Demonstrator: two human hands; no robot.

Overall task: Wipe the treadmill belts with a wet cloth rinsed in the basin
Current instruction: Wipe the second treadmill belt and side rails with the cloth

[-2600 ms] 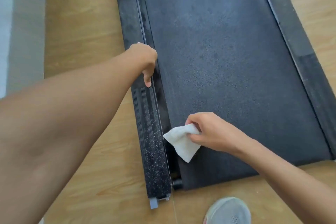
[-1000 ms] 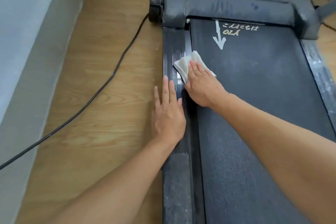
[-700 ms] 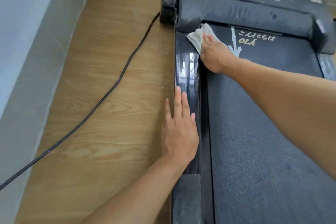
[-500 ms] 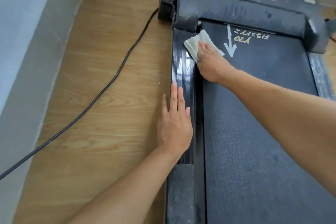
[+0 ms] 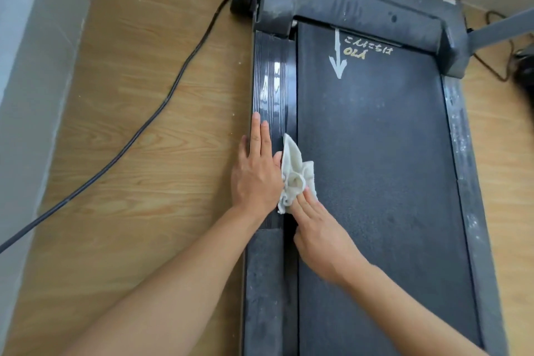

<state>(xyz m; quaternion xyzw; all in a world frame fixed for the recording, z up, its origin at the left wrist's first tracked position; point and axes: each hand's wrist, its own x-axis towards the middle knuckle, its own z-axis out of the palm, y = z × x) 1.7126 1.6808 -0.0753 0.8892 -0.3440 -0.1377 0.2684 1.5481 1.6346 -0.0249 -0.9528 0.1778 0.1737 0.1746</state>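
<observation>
Left hand (image 5: 255, 175) flat on the glossy left side rail (image 5: 271, 81), fingers straight, right hand (image 5: 320, 235) pressing straight fingers on bunched white cloth (image 5: 294, 173), cloth at treadmill belt (image 5: 375, 167) left edge, touching the left hand.

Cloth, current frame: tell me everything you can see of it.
The cloth is small, white, terry-looking, crumpled into folds with one corner pointing away from the person. It lies over the seam between the glossy left side rail and the dark belt. The right hand presses its near end with straight fingers; the left hand, flat on the rail, touches its left edge. Whether it is wet cannot be told.
</observation>
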